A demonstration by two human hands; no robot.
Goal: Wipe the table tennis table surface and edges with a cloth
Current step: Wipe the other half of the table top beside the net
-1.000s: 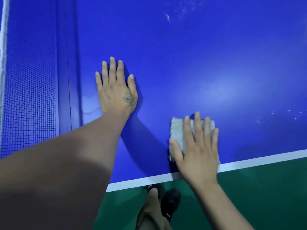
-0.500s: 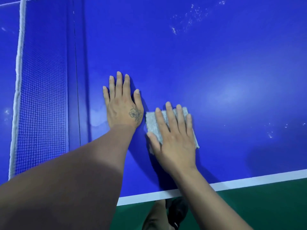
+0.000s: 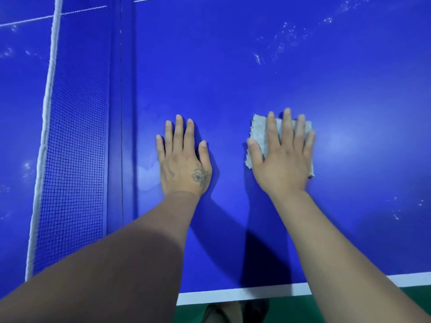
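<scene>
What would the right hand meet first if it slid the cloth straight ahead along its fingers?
Probably only bare blue table; the right hand with the cloth points toward open surface, with white specks slightly right of that line.

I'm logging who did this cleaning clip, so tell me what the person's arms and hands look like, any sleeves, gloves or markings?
Both forearms are bare, with no sleeves showing up to the edge of the picture. Neither hand wears a glove, ring or watch. The left hand has a small dark flower tattoo on its back, near the base of the thumb. The right hand shows no markings. Fingernails are short and unpainted.
</scene>
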